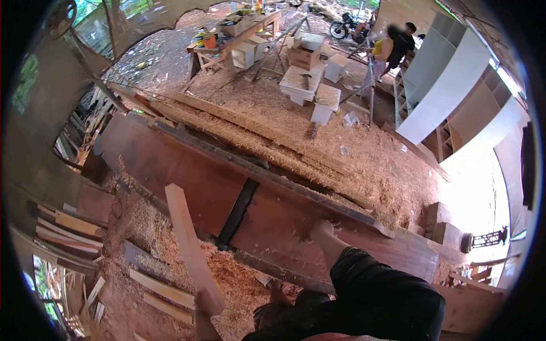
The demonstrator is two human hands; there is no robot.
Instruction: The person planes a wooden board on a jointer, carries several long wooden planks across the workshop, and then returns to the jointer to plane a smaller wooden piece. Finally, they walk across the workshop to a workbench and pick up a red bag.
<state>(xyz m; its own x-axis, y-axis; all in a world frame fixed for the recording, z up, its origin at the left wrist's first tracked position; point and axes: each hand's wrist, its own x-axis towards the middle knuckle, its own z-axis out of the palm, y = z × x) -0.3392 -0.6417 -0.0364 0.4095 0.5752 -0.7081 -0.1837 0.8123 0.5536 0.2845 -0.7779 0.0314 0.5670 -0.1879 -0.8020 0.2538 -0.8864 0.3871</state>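
My left hand point(205, 304) is closed around the lower end of a long, pale wooden board point(190, 244). The board slants up and away, its far end over the near edge of a long brown jointer table point(290, 227). A dark slot point(239, 213) crosses that table between its two surfaces, to the right of the board. On the table's right half rests my right hand point(324, 229), its fingers apart with nothing seen in them. My sleeve covers part of that arm.
Wood shavings cover the ground around the table. Cut boards point(162, 288) lie at lower left. Beyond are a workbench point(250, 31), cardboard boxes point(305, 51), a hammer point(306, 81), white cabinets point(449, 74) and a person in dark clothing point(401, 45).
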